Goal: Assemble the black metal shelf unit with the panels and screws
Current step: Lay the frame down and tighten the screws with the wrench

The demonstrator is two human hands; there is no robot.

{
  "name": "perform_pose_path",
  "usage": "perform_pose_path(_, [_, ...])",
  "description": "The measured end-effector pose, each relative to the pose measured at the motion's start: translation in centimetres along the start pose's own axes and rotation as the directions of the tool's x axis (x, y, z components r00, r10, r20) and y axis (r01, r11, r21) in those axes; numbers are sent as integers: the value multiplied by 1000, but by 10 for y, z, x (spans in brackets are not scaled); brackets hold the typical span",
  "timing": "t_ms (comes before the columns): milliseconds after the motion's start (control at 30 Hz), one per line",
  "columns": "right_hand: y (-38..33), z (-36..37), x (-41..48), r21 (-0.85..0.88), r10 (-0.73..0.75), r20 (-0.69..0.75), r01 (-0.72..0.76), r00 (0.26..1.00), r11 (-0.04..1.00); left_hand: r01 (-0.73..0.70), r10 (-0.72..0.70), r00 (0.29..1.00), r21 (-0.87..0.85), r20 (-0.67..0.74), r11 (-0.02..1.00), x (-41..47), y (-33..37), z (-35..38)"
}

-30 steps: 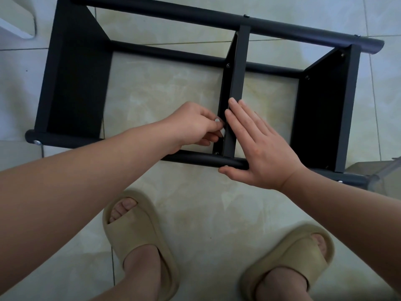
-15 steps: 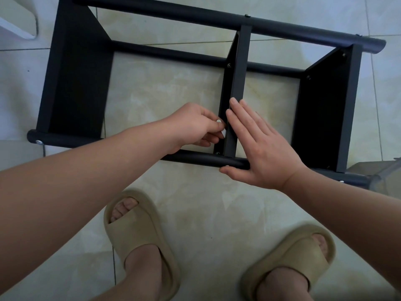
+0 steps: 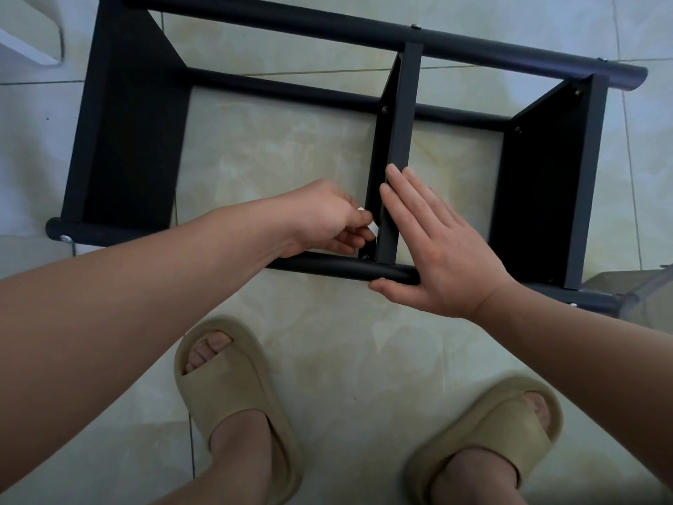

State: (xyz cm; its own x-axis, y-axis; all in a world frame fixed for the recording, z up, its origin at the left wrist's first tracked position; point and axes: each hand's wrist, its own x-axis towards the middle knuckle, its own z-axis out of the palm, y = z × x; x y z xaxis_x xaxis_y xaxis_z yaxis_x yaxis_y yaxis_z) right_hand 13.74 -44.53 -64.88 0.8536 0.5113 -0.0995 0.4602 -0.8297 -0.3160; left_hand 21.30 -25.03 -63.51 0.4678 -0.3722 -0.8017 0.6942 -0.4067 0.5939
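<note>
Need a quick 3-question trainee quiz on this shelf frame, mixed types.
1. True or false: the right hand rests with straight fingers on the black metal middle panel.
2. How many panels does the black metal shelf unit show? A two, B three, C five.
3. Fill in: the left hand works at the middle panel's ___ end (near or far from the person).
Key: 1 true; 2 B; 3 near.

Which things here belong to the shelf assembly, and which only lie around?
Job: black shelf unit, middle panel, screw, left hand, right hand pressing the panel.
Lying about: beige slippers (worn), white object top left, grey object far right.
</note>
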Motion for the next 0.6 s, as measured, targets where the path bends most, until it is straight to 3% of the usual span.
perform_pose_path(600, [1,1,0,-2,2,2,-2,1000,1000,-47,42,999,203,29,978,-7,-1,-6])
